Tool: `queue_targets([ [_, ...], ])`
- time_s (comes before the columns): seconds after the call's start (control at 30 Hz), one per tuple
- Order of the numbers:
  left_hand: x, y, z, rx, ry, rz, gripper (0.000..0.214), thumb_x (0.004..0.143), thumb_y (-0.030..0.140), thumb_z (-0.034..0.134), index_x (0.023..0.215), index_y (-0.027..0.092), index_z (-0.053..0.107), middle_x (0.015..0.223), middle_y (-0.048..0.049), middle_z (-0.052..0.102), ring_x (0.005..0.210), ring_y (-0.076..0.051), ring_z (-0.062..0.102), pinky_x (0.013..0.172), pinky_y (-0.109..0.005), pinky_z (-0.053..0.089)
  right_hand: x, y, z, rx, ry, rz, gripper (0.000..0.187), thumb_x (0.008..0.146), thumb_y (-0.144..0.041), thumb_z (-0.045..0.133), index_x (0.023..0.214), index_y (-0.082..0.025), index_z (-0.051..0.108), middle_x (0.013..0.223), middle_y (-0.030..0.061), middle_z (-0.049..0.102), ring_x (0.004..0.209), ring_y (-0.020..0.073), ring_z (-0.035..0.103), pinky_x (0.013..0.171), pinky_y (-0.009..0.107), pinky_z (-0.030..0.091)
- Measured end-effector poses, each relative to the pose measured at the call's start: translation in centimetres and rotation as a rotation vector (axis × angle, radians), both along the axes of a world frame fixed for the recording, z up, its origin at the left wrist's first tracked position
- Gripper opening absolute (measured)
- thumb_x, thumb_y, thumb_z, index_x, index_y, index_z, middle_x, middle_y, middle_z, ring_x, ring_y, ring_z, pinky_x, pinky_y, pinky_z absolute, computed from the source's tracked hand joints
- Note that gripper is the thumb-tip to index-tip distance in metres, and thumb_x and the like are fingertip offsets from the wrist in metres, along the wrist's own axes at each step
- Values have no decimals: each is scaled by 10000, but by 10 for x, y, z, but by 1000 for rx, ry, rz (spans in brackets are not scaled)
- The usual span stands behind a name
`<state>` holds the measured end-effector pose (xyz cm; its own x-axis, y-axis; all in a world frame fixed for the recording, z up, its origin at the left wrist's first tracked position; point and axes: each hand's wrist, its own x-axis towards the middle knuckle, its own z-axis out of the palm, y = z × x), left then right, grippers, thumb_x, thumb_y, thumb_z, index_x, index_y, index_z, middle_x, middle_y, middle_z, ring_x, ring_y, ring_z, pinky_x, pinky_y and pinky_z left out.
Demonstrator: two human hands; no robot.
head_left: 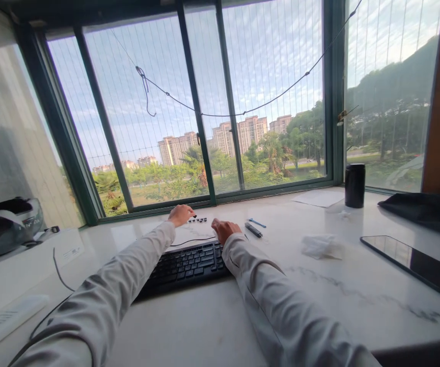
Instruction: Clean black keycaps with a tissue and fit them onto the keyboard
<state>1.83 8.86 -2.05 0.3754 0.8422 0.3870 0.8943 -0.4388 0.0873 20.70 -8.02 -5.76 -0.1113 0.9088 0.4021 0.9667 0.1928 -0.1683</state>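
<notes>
A black keyboard [187,265] lies on the white marble desk [319,295] between my two forearms in pale sleeves. My left hand [181,214] reaches past the keyboard's far edge, fingers curled down beside a row of small dark keycaps [197,219]. My right hand [224,229] rests at the keyboard's far right corner, knuckles up and fingers bent under. What either hand holds is hidden. A dark pen-like tool [253,230] and a thin blue tool [257,223] lie just right of my right hand.
A crumpled tissue [321,246], a black cylinder [355,185], a sheet of paper [319,198], a dark tablet [414,262] and dark cloth [426,210] sit to the right. A helmet-like object [6,227] and a white power strip [6,318] are at left. Windows close the far edge.
</notes>
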Motion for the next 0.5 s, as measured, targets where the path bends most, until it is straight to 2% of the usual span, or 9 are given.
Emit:
queue_targets([
  [0.1, 2, -26, 6, -15, -110, -63, 401, 798, 522, 499, 916, 209, 721, 681, -23, 677, 667, -150, 618, 589, -226, 412, 4, 4, -3, 26, 74, -14, 328, 957, -275, 290, 1233, -240, 464, 1106, 82, 663, 952, 188, 629, 720, 284, 429],
  [0.2, 9, -54, 10, -50, -237, -117, 454, 817, 531, 475, 958, 166, 705, 643, -33, 660, 593, -132, 596, 554, -221, 410, 7, 9, -7, 67, 123, -31, 426, 930, -172, 333, 1354, -212, 344, 1149, 101, 640, 1018, 181, 596, 781, 271, 412],
  [0.3, 20, -81, 10, -91, -344, -157, 452, 809, 524, 501, 933, 139, 702, 614, -38, 644, 559, -122, 576, 529, -215, 400, 7, 13, -10, 89, 201, -94, 494, 938, -200, 320, 1423, -185, 231, 1069, 116, 661, 979, 190, 610, 768, 273, 412],
  [0.37, 26, -100, 8, -122, -394, -184, 433, 811, 506, 510, 918, 132, 700, 605, -35, 638, 545, -114, 566, 516, -209, 395, 6, 15, -12, 93, 236, -122, 442, 946, -250, 316, 1378, -156, 326, 1000, 122, 674, 941, 194, 622, 752, 271, 416],
  [0.43, 29, -118, 2, -154, -428, -209, 414, 808, 491, 525, 909, 131, 700, 585, -28, 627, 537, -111, 562, 512, -207, 397, 6, 16, -15, 94, 210, -149, 362, 949, -307, 317, 1221, -176, 517, 954, 118, 681, 906, 203, 625, 748, 280, 416],
  [0.5, 28, -134, -6, -206, -473, -243, 394, 797, 478, 547, 887, 127, 702, 549, -21, 607, 515, -113, 552, 501, -212, 387, 7, 15, -19, 127, 173, -150, 337, 939, -370, 350, 1066, -217, 623, 920, 106, 684, 896, 205, 615, 751, 281, 416],
])
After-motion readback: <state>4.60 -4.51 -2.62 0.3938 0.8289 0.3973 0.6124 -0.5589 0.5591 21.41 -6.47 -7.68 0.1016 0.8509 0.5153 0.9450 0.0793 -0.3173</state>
